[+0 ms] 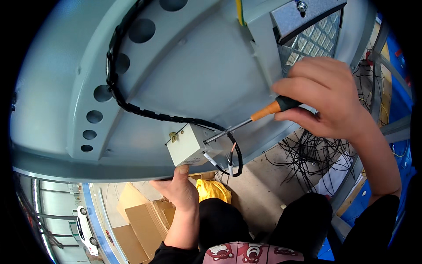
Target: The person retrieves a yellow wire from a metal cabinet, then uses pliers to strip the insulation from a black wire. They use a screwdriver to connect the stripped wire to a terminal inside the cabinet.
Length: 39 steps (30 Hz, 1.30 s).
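In my right hand [323, 94] is a screwdriver [263, 111] with an orange and black handle, its fingers closed round the grip. The steel shaft slants down left, and its tip meets the wired side of a small white box [189, 145]. This box sits against a large grey metal panel [211, 75] near its lower edge. From below, the thumb of my left hand [182, 191] presses on the box; the other fingers go under the panel's edge and are mostly hidden. A black wrapped cable [162, 117] runs to the box, where white-sleeved wire ends [209, 157] hang.
A vented metal bracket [307, 20] and a yellow-green wire [240, 13] are at the upper right. Loose black wires [316, 154] lie tangled on the floor. Below are cardboard boxes [143, 224] and a yellow bag [213, 191]. Metal frame bars [398, 127] stand at right.
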Each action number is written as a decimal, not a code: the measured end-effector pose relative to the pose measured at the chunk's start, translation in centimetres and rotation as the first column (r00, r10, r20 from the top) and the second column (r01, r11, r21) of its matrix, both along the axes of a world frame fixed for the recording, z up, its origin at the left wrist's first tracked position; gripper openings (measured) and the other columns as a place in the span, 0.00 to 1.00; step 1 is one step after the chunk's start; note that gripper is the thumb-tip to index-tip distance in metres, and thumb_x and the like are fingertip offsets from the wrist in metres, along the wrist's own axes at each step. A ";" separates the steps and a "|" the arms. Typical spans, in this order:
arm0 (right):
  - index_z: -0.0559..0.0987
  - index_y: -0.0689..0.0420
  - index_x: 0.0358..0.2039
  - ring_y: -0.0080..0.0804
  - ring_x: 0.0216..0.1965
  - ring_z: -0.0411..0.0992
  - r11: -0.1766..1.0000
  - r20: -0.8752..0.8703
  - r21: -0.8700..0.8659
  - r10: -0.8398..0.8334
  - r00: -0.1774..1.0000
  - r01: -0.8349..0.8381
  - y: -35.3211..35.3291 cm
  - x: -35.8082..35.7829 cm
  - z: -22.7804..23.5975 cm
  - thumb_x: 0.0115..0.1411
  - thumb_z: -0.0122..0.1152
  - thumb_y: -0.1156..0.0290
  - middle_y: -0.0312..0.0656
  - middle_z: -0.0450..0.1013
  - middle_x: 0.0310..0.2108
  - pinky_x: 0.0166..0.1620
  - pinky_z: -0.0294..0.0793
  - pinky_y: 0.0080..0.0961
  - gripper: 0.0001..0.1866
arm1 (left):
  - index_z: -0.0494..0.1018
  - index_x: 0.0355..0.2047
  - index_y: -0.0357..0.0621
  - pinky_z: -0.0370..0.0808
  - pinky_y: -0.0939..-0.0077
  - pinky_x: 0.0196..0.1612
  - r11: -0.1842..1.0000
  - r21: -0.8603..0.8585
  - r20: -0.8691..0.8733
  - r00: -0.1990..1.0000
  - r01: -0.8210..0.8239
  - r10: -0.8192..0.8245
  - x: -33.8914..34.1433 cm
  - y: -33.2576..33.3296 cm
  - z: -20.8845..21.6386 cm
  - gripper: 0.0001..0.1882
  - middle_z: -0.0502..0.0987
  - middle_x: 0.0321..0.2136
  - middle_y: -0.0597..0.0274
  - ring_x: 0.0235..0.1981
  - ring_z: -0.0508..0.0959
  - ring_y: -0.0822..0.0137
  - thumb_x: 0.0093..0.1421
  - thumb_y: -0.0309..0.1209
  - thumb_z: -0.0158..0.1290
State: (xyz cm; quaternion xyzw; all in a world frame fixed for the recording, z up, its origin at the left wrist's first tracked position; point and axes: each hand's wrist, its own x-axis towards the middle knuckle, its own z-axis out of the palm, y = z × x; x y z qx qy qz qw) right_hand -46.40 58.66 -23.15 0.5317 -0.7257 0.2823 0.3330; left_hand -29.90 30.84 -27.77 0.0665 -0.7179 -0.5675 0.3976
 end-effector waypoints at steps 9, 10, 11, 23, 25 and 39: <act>0.76 0.59 0.26 0.34 0.20 0.68 0.997 0.329 0.023 0.062 0.942 -0.074 0.1 0.0 0.3 0.50 0.70 0.59 0.38 0.67 0.18 0.25 0.63 0.27 0.17 | 0.69 0.45 0.33 0.72 0.74 0.48 0.994 0.068 -0.064 0.994 -0.086 0.091 -0.5 1.3 0.4 0.30 0.75 0.39 0.60 0.40 0.75 0.69 0.47 0.34 0.71; 0.76 0.60 0.26 0.32 0.20 0.67 0.996 0.423 0.029 0.066 0.904 -0.086 0.1 0.0 0.5 0.51 0.70 0.60 0.38 0.66 0.18 0.25 0.63 0.26 0.17 | 0.69 0.45 0.33 0.72 0.74 0.48 0.994 0.067 -0.057 0.994 -0.092 0.096 -0.5 1.1 0.3 0.29 0.75 0.39 0.60 0.40 0.75 0.69 0.47 0.33 0.70; 0.75 0.60 0.26 0.30 0.20 0.66 0.995 0.565 0.047 0.045 0.824 -0.087 -0.1 0.3 0.5 0.51 0.70 0.60 0.37 0.66 0.17 0.25 0.62 0.26 0.17 | 0.69 0.45 0.33 0.72 0.74 0.48 0.993 0.065 -0.049 0.994 -0.097 0.100 -0.5 1.0 0.1 0.29 0.75 0.39 0.60 0.40 0.75 0.69 0.47 0.32 0.70; 0.78 0.63 0.27 0.32 0.18 0.63 0.947 0.615 0.311 -0.268 0.742 0.084 0.8 1.5 2.0 0.50 0.70 0.65 0.42 0.66 0.17 0.25 0.62 0.27 0.14 | 0.63 0.53 0.36 0.68 0.70 0.55 0.999 0.032 0.020 1.000 0.007 -0.007 -0.3 -0.5 0.2 0.36 0.71 0.49 0.57 0.49 0.72 0.65 0.52 0.38 0.69; 0.78 0.62 0.28 0.24 0.19 0.63 0.973 0.709 0.181 -0.231 0.667 0.145 1.1 2.6 0.2 0.51 0.69 0.67 0.37 0.65 0.17 0.24 0.61 0.24 0.12 | 0.62 0.54 0.36 0.67 0.69 0.56 0.999 0.038 0.028 1.000 0.003 -0.004 -0.5 -0.3 0.2 0.36 0.71 0.49 0.56 0.50 0.72 0.64 0.52 0.38 0.68; 0.80 0.62 0.32 0.11 0.27 0.64 0.872 0.901 -0.430 0.430 0.052 0.235 -8.9 12.2 -2.0 0.52 0.71 0.73 0.30 0.74 0.26 0.30 0.63 0.14 0.10 | 0.61 0.55 0.39 0.67 0.69 0.57 0.994 0.108 0.004 1.000 0.023 -0.024 0.1 0.4 0.0 0.30 0.70 0.50 0.57 0.50 0.72 0.65 0.56 0.25 0.62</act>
